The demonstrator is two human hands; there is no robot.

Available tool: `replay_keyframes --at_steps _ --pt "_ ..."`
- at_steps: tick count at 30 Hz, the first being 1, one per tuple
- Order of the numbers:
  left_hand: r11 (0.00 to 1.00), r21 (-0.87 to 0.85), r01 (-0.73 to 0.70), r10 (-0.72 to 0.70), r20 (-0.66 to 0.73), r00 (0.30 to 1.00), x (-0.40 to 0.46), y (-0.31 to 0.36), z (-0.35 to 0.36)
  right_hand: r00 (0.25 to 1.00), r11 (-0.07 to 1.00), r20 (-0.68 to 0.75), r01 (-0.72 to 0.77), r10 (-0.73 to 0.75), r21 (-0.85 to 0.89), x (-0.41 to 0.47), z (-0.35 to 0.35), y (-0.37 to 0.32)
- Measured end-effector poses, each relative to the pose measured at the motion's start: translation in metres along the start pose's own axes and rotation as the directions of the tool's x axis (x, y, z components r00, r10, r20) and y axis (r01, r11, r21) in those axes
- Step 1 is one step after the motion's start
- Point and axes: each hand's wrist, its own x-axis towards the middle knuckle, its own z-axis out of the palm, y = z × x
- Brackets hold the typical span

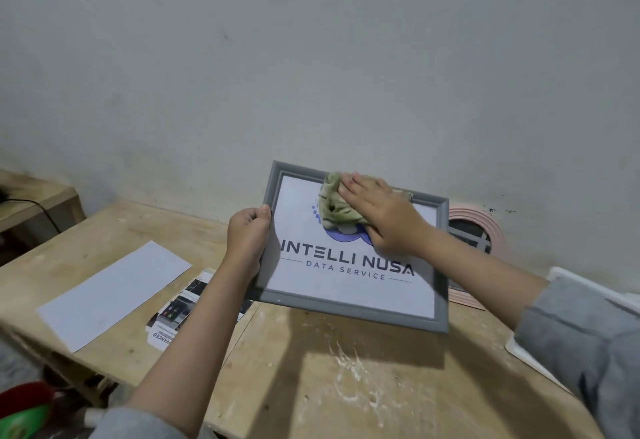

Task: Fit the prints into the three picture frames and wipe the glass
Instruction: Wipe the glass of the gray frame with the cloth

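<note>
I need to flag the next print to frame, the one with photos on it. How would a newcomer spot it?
Start at the wooden table and find the left hand gripping the grey picture frame. Beneath that forearm lies a glossy printed sheet with dark photos, overlapping the plain white paper sheet. Unlike its blank neighbour, it carries pictures and text.

— Where does the frame (349, 312) sit?
— Between your hands: your left hand (247, 236) holds its left edge, your right hand (379, 215) lies on the cloth (334, 204) on its glass, near the far edge.

— And left of your left hand?
— A printed sheet (173, 314) under your forearm, a blank sheet (110, 295) beyond it.

— Right of your right hand?
— Another frame (486, 222) behind, by the wall (311, 57).
</note>
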Motion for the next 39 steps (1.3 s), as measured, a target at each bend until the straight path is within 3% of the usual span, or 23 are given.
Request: replay_keyframes --at_steps 10,13,16,19,22,24,28,32,39 --pt "0.991 -0.085 0.1 -0.105 -0.05 0.993 0.005 -0.011 -0.012 0.982 0.973 0.006 0.189 -0.191 0.132 -0.058 0.038 -0.052" --pt "0.99 -0.088 0.11 -0.116 -0.06 0.991 0.007 -0.013 -0.013 0.981 0.958 0.014 0.185 -0.193 0.218 -0.068 0.039 -0.064" --pt "0.99 -0.079 0.112 -0.12 -0.103 0.987 0.006 -0.009 -0.014 0.991 0.914 0.078 0.065 -0.105 0.401 -0.076 0.037 -0.076" --pt "0.995 -0.052 0.088 -0.094 -0.123 0.988 0.004 -0.008 -0.018 0.955 0.737 0.295 -0.203 0.005 0.645 -0.067 0.015 -0.085" --pt "0.996 -0.043 0.072 -0.076 -0.094 0.993 -0.001 -0.007 -0.016 0.925 0.65 0.38 -0.308 0.032 0.695 -0.044 -0.008 -0.084" --pt "0.998 -0.04 0.055 -0.057 -0.064 0.996 -0.007 -0.004 -0.008 0.971 0.726 0.227 -0.204 0.067 0.656 -0.026 -0.019 -0.079" --pt "0.999 -0.043 0.032 -0.032 -0.008 0.999 -0.021 0.003 0.004 0.989 0.943 -0.13 -0.018 0.065 0.332 0.011 -0.026 -0.055" --pt "0.996 -0.082 0.04 -0.041 -0.005 0.999 -0.024 0.006 0.004 0.995 0.999 -0.103 0.01 -0.006 0.044 0.023 -0.008 -0.033" --pt "0.995 -0.096 0.033 -0.039 -0.061 0.997 -0.028 0.008 -0.005 0.991 0.976 -0.124 0.078 -0.053 0.205 -0.007 0.021 -0.069"
